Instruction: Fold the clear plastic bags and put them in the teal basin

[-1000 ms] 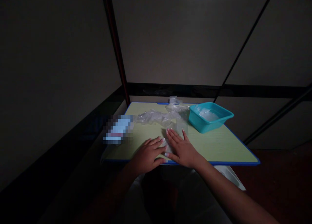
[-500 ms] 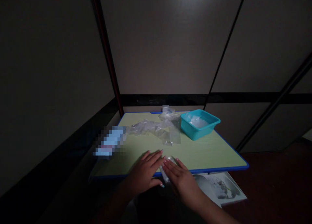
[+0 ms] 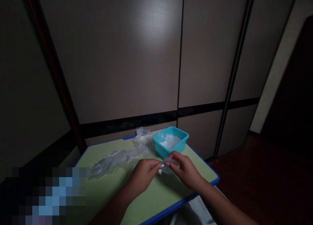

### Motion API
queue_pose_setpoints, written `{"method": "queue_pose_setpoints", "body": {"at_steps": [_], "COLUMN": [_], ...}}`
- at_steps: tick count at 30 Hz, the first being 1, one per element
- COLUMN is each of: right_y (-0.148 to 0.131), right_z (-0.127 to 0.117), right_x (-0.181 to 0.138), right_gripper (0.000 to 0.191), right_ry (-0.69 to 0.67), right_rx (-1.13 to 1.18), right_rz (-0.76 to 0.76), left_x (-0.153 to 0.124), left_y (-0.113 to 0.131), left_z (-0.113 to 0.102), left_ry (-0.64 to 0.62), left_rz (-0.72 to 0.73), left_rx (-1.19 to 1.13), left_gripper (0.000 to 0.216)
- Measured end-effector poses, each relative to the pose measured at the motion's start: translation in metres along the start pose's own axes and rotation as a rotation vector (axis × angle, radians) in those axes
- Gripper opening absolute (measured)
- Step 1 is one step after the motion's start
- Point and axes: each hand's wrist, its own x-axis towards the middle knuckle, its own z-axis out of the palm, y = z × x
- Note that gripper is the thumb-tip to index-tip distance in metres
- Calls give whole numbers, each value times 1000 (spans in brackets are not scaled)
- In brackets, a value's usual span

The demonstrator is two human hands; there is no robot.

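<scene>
Between my two hands, a small clear plastic bag (image 3: 165,167) is held above the table, in front of the teal basket (image 3: 168,152). My left hand (image 3: 146,173) pinches its left side between thumb and fingers. On the other side my right hand (image 3: 185,169) grips it, fingers curled and closed. What the bag contains, if anything, I cannot make out. Inside the basket lies some white and clear plastic material (image 3: 170,141). Loose clear plastic bags (image 3: 114,159) spread over the table to the left of my hands.
The pale green table (image 3: 144,202) has a blue edge. More clear plastic (image 3: 141,138) lies at its back, beside the basket. A pixelated blue patch (image 3: 56,195) covers the lower left. Behind the table stand tall cabinet panels (image 3: 127,55). Printed sheets (image 3: 200,208) show below the front edge.
My hands have lifted from the table's front edge and moved forward, close to the basket, with the plastic bag between them. The view has turned to the right.
</scene>
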Motion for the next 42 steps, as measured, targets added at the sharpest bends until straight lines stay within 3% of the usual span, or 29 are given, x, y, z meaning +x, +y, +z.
{"method": "queue_pose_setpoints", "body": {"at_steps": [4, 7, 10, 14, 19, 25, 30, 36, 42], "right_y": [13, 25, 40, 61, 82, 94, 99, 106, 112], "right_z": [-40, -63, -81, -94, -76, -37, -18, -9, -22], "right_x": [42, 69, 98, 142, 179, 197, 207, 200, 205], "right_gripper": [16, 23, 26, 21, 10, 8, 10, 14, 22], "right_ry": [-3, -52, -88, -143, -326, -593, -705, -760, -883], "right_rx": [113, 157, 132, -60, -172, -221, -251, -267, -239], "right_rz": [-13, 19, 45, 85, 146, 236, 282, 310, 327], "left_x": [55, 79, 84, 72, 47, 18, -6, -21, -24], "left_y": [9, 9, 3, -11, -28, -59, -88, -101, -106], "left_z": [4, 7, 10, 12, 2, -37, -62, -62, -60], "left_ry": [36, 70, 199, 402, 439, 390, 357, 389, 370], "left_rz": [-61, -65, 0, 154, 154, 45, -61, -83, -97], "left_rx": [-241, -361, -260, 17, 139, 347, 406, 317, 233], "left_gripper": [31, 29, 24, 20, 20, 17, 19, 17, 13]}}
